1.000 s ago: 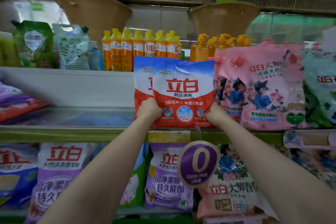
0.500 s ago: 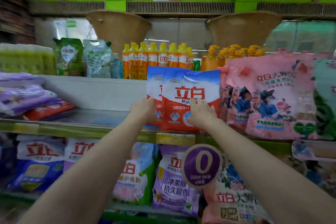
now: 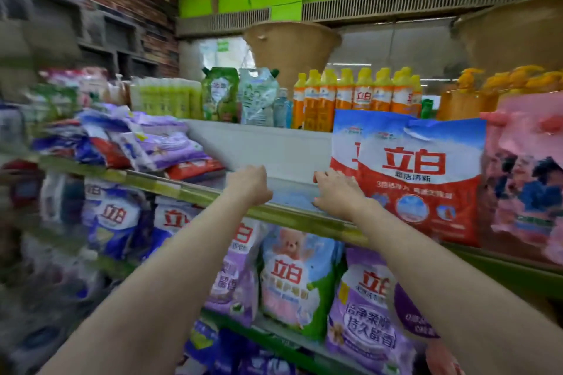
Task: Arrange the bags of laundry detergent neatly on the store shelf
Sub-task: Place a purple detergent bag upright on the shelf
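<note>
We take the red bag point(image 3: 420, 179) as our landmark: it stands upright on the middle shelf point(image 3: 201, 193), red below, blue and white above, with large red characters on its front. A second bag point(image 3: 344, 146) of the same print stands right behind it and pokes out to its left.

Our right hand point(image 3: 336, 193) lies at the red bag's lower left edge, palm down and fingers spread loosely. The fingertips point(image 3: 320, 175) reach toward the second bag's bottom corner; we cannot tell whether they touch it, and they close on nothing.

Our left hand point(image 3: 249, 186) hovers well left of the red bag, above the bare stretch of the shelf. Its fingers curl downward, half open, and it holds nothing.

Just right of the red bag stand the pink bags point(image 3: 524, 173), upright and touching its side. Far to its left, a loose pile point(image 3: 146, 143) of purple, blue and red bags lies flat on the same shelf, blurred.

Above and behind the red bag, orange bottles point(image 3: 359, 100) with yellow caps stand in a row on the top shelf, with two pouches point(image 3: 240, 94) further left. Below the red bag, on the lower shelf, purple bags point(image 3: 362, 316) and a bear bag point(image 3: 297, 277) stand upright, side by side.
</note>
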Motion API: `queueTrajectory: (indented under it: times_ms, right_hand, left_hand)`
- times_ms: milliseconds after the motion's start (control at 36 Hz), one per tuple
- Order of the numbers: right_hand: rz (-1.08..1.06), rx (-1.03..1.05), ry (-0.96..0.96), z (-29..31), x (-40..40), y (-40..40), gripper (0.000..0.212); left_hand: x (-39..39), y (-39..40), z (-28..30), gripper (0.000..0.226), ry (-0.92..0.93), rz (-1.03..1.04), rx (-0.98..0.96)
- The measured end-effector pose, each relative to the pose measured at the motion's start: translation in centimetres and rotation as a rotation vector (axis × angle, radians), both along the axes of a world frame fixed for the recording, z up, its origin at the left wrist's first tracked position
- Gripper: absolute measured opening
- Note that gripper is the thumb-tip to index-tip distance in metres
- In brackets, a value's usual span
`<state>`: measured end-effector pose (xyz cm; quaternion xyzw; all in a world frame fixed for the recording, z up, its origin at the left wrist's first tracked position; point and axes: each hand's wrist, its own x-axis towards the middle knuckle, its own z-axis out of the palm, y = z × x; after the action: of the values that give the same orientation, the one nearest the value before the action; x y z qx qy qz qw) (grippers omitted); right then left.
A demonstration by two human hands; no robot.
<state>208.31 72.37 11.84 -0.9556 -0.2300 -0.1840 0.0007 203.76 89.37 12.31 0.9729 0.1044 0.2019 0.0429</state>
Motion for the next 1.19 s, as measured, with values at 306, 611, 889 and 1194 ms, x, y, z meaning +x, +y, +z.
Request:
queueTrajectory:
  times_ms: [306, 611, 889, 1194]
  right_hand:
    - [0.129, 0.026, 0.047, 1.0, 2.8, 11.4, 0.048]
    - [0.254, 0.058, -0.010, 3.4, 5.9, 25.5, 0.045]
    - [0.298, 0.102, 0.009, 3.2, 9.4, 35.9, 0.049]
    - [0.305, 0.214, 0.057, 4.9, 17.0, 42.7, 0.051]
  left_hand:
    - [0.6, 10.9, 0.1, 0.038, -0.034, 0.128, 0.002]
    - [2.9, 24.1, 2.7, 0.035, -0.072, 0.228, -0.010]
    - [4.6, 34.2, 2.8, 0.025, -0.009, 0.290, -0.018]
    - [9.7, 40.8, 5.2, 0.041, -0.083, 0.333, -0.156]
